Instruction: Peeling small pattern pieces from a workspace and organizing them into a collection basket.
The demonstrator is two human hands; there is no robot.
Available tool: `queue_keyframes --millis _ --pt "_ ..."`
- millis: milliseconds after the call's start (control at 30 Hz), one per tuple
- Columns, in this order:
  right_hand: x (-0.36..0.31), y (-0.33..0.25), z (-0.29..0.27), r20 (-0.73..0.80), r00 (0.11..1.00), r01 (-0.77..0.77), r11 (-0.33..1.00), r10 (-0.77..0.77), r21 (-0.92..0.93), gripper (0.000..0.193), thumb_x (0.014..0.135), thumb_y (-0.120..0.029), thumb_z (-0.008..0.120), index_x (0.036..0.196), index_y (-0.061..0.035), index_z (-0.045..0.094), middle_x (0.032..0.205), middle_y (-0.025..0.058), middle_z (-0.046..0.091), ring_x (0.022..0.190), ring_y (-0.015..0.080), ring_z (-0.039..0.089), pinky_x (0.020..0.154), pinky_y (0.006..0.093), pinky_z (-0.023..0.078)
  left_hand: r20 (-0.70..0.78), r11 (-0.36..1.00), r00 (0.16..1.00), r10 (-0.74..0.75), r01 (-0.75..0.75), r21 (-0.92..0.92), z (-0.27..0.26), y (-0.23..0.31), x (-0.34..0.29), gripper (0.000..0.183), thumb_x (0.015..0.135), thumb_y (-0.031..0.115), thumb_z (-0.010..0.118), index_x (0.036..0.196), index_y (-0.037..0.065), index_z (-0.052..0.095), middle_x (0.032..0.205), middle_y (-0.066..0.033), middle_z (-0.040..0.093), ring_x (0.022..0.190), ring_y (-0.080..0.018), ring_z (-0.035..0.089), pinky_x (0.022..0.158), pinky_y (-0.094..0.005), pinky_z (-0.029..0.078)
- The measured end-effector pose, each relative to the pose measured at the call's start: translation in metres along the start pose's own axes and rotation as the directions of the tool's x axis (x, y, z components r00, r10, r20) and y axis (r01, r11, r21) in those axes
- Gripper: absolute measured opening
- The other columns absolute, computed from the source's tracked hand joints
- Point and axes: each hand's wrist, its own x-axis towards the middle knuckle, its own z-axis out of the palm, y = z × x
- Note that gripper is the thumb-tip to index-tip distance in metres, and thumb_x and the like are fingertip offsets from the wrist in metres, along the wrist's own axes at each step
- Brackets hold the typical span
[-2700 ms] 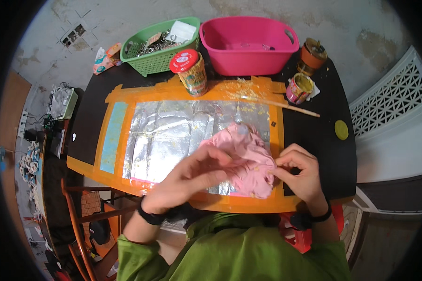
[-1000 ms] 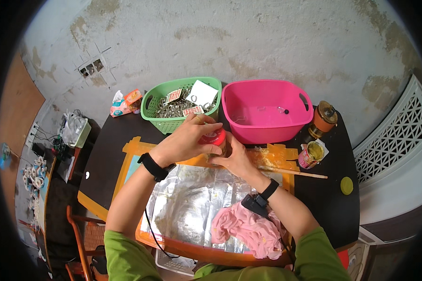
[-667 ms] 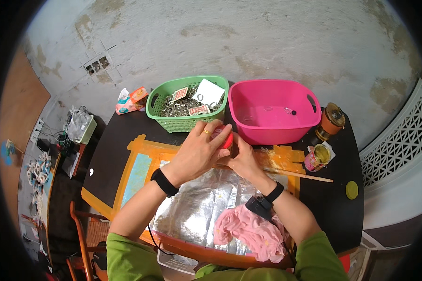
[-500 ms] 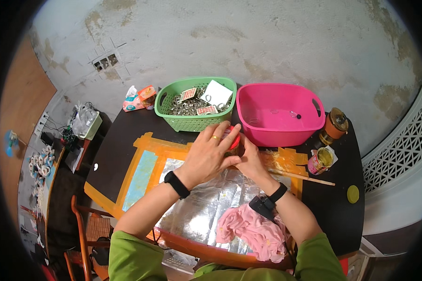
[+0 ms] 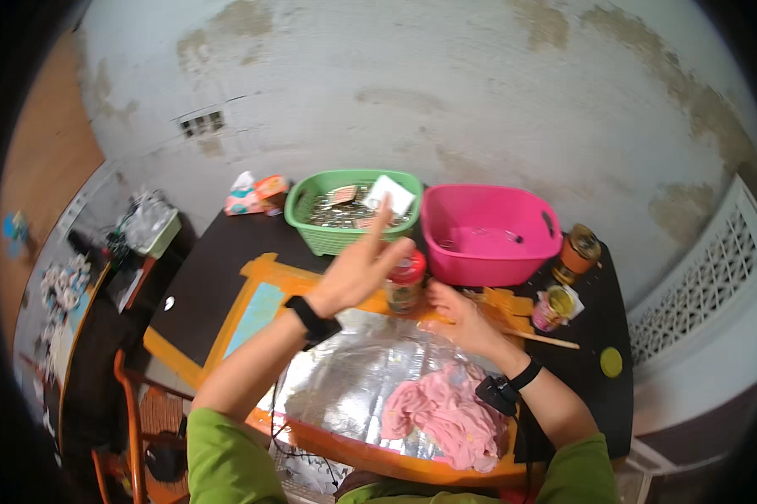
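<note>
Left hand [image 5: 357, 269] is raised with open palm and spread fingers over the red lid of a small jar [image 5: 405, 281], holding nothing; right hand [image 5: 458, 317] lies open and empty on the foil sheet [image 5: 353, 378] just right of the jar. The jar stands upright before a green basket [image 5: 345, 210] and pink tub [image 5: 488, 231], with pink cloth [image 5: 446, 412] heaped near the right wrist.

Two baskets: one green [image 5: 311, 220], one pink [image 5: 489, 252]. One red-lidded jar [image 5: 405, 280]. Two small cups [image 5: 578, 250] [image 5: 553, 307]. One pink cloth [image 5: 446, 413]. Two hands [image 5: 357, 273] [image 5: 458, 315].
</note>
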Motion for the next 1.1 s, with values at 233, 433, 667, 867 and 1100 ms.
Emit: queue_keyframes --millis 233,433,667,867,1100 --pt "-0.089 -0.081 -0.06 0.164 0.961 -0.204 0.971 0.224 -0.127 0.035 0.088 -0.016 0.07 0.119 0.0002 0.064 0.106 0.0126 0.072 0.097 0.0165 0.067 0.087 0.0303 0.052 -0.143 0.969 0.989 -0.047 0.011 -0.247 -0.028 -0.007 -0.032 0.06 0.095 0.013 0.063 0.149 0.005 0.036 0.147 -0.0106 0.044 0.12 -0.0185 0.051 0.096 -0.0317 0.047" --pt "-0.088 -0.039 -0.197 -0.627 0.779 -0.172 0.951 -0.03 -0.258 0.087 0.075 -0.017 0.084 0.144 0.0005 0.034 0.129 0.0208 0.053 0.121 0.0267 0.054 0.098 0.0392 0.048 0.177 0.95 0.978 -0.111 0.157 -0.272 -0.009 0.034 -0.1 0.06 0.091 0.009 0.065 0.145 0.002 0.04 0.144 -0.0104 0.047 0.121 -0.0214 0.051 0.101 -0.0351 0.043" --pt "-0.038 0.047 -0.252 -0.651 0.748 -0.217 0.879 -0.13 -0.425 0.136 0.057 -0.035 0.094 0.155 -0.0013 0.006 0.151 0.0291 0.029 0.143 0.0388 0.028 0.116 0.0462 0.028 0.244 0.948 0.969 -0.05 0.123 -0.293 0.027 0.049 -0.153 0.064 0.083 -0.002 0.072 0.141 0.005 0.045 0.143 -0.0141 0.045 0.119 -0.0254 0.054 0.097 -0.0366 0.048" --pt "-0.04 0.029 -0.245 -0.681 0.673 -0.177 0.832 -0.288 -0.526 0.101 0.064 -0.029 0.091 0.147 -0.0062 0.038 0.135 0.0217 0.05 0.125 0.0338 0.051 0.106 0.0437 0.041 0.095 0.848 0.941 -0.324 0.333 -0.413 0.023 0.059 -0.213 0.064 0.089 0.018 0.07 0.143 0.0 0.041 0.145 -0.0144 0.045 0.119 -0.0261 0.055 0.097 -0.0377 0.047" --pt "-0.114 -0.034 -0.248 -0.658 0.692 -0.134 0.844 -0.296 -0.52 0.08 0.068 -0.027 0.088 0.138 -0.0085 0.055 0.123 0.014 0.055 0.119 0.0262 0.055 0.101 0.0371 0.045 0.078 0.853 0.947 -0.312 0.315 -0.416 0.036 0.068 -0.227 0.054 0.095 0.02 0.062 0.143 0.001 0.044 0.146 -0.017 0.046 0.121 -0.0293 0.054 0.101 -0.0417 0.044"
